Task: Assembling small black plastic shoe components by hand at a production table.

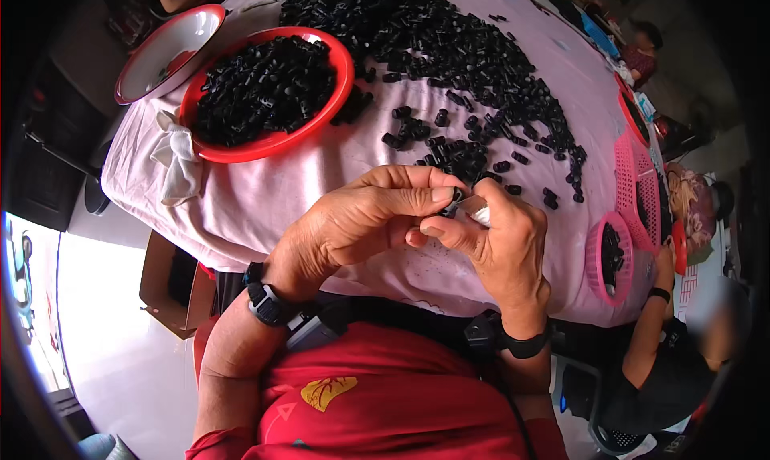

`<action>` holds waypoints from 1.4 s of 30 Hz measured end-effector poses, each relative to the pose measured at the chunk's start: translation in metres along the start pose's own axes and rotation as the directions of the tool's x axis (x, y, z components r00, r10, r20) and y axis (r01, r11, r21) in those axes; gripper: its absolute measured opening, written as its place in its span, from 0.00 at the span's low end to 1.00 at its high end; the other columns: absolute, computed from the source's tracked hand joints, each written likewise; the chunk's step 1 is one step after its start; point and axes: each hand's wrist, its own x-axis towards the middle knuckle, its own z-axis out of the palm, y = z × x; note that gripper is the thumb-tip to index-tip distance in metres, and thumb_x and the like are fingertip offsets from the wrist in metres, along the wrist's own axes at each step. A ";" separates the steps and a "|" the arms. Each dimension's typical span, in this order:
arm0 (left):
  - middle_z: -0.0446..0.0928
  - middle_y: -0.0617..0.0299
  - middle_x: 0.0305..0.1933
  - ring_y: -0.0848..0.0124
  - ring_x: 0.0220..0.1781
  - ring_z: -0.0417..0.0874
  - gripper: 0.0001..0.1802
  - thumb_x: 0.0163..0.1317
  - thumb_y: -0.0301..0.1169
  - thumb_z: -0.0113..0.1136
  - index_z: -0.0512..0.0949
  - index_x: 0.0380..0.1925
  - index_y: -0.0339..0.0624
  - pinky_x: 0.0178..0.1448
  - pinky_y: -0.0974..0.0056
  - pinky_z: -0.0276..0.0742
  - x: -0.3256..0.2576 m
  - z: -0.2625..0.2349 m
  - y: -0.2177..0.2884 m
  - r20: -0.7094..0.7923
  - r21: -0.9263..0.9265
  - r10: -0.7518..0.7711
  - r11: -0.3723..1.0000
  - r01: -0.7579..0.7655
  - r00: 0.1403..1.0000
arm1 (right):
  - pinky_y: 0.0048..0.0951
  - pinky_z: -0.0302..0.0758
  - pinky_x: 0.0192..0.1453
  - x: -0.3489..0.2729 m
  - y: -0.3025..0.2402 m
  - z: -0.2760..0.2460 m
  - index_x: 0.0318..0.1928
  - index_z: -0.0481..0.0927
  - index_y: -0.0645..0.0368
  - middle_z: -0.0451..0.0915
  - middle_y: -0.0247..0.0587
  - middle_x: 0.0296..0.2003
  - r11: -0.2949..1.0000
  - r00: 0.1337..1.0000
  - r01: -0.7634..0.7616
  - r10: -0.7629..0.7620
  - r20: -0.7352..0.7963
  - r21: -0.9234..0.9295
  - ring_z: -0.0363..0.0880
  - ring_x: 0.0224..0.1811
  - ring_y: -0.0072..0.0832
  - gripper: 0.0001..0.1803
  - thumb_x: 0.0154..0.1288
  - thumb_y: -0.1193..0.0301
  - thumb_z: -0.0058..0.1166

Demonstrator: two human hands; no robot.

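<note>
My left hand (345, 215) is closed, pinching a small black tubular piece (453, 202) between thumb and fingers over the table's near edge. Right beside it, my right hand (513, 247) is curled round a small white, partly see-through object (481, 214), its tip close to the black piece. Fingers hide most of that object, so its kind cannot be made out. Just beyond both hands lies a loose heap of similar black pieces (457, 151), some single and some clustered.
A red basin (346, 75) full of black pieces stands left, beside a white red-rimmed bowl (152, 63) and a white cloth (178, 167). A large pile (449, 43) spreads across the far table. Pink baskets (594, 255) stand right, near a seated person (658, 372).
</note>
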 end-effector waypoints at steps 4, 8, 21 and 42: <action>0.80 0.69 0.38 0.81 0.33 0.79 0.12 0.65 0.32 0.61 0.77 0.47 0.41 0.33 0.76 0.74 0.001 0.000 -0.001 0.009 0.033 0.013 0.999 -0.013 1.000 | 0.34 0.72 0.22 0.000 0.000 0.000 0.24 0.71 0.59 0.76 0.41 0.16 1.000 1.000 0.003 -0.003 0.029 -0.020 0.78 0.18 0.38 0.31 0.50 0.42 0.64; 0.80 0.69 0.38 0.80 0.33 0.79 0.12 0.65 0.32 0.60 0.77 0.47 0.41 0.32 0.76 0.74 0.003 -0.003 -0.002 0.028 0.033 0.018 0.999 -0.019 0.999 | 0.33 0.70 0.21 -0.003 0.004 0.004 0.24 0.71 0.61 0.75 0.41 0.15 1.000 0.999 0.013 -0.012 0.041 -0.014 0.77 0.17 0.38 0.32 0.52 0.42 0.64; 0.79 0.69 0.36 0.81 0.32 0.78 0.13 0.65 0.32 0.60 0.77 0.47 0.40 0.33 0.75 0.73 0.001 0.000 0.000 0.005 0.018 0.017 1.000 -0.017 1.000 | 0.30 0.70 0.21 -0.003 0.003 0.005 0.25 0.72 0.61 0.73 0.40 0.14 1.000 1.000 0.021 -0.021 0.022 -0.009 0.76 0.16 0.33 0.29 0.55 0.45 0.64; 0.77 0.66 0.40 0.78 0.39 0.76 0.13 0.66 0.33 0.59 0.76 0.47 0.40 0.44 0.73 0.73 0.001 0.001 0.003 0.053 0.149 0.235 0.959 -0.240 0.971 | 0.16 0.73 0.29 -0.004 -0.004 0.005 0.42 0.77 0.64 0.81 0.32 0.28 0.829 0.982 -0.117 0.178 -0.060 0.547 0.78 0.25 0.12 0.08 0.63 0.77 0.60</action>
